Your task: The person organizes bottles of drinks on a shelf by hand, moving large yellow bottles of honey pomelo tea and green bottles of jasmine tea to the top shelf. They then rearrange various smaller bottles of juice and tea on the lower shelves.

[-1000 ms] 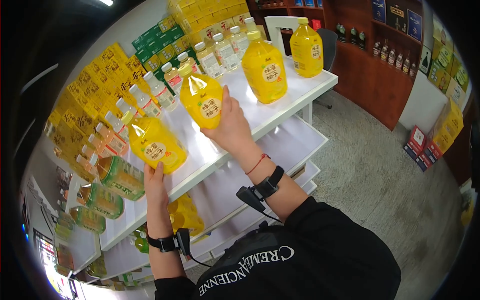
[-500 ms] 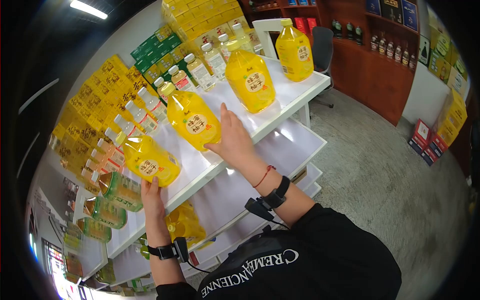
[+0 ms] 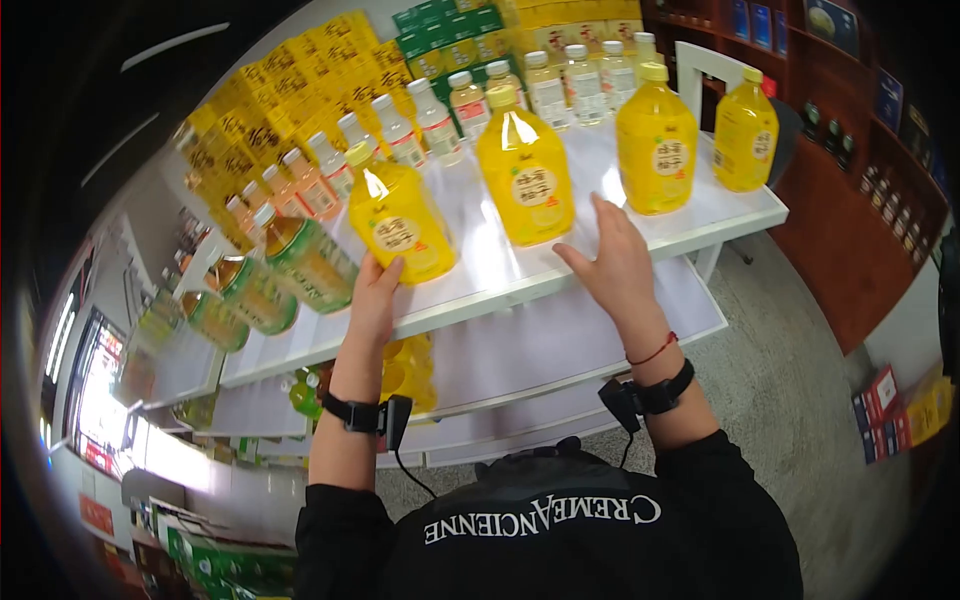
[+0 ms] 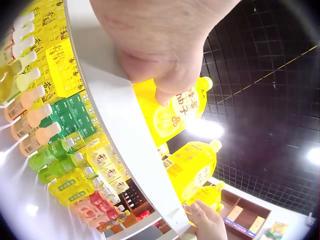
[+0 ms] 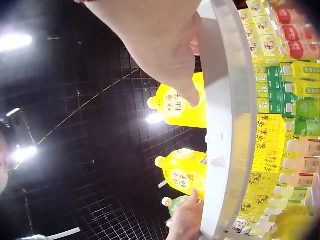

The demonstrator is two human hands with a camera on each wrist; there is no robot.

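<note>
Here | yellow bottle (image 3: 425, 205) | yellow cap (image 3: 358, 153), pale round label (image 3: 397, 230) | left hand (image 3: 373, 305) grips it

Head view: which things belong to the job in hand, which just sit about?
In the job, likely:
left hand, gripping the leftmost yellow bottle
right hand, open by the second yellow bottle
third, fourth yellow bottles
white shelf

Sitting about:
green-labelled bottles
white-capped bottles
yellow cartons

Glossy yellow plastic bottles (image 3: 525, 180), smooth white shelf (image 3: 470, 285), matt black cloth (image 3: 600, 550)
</note>
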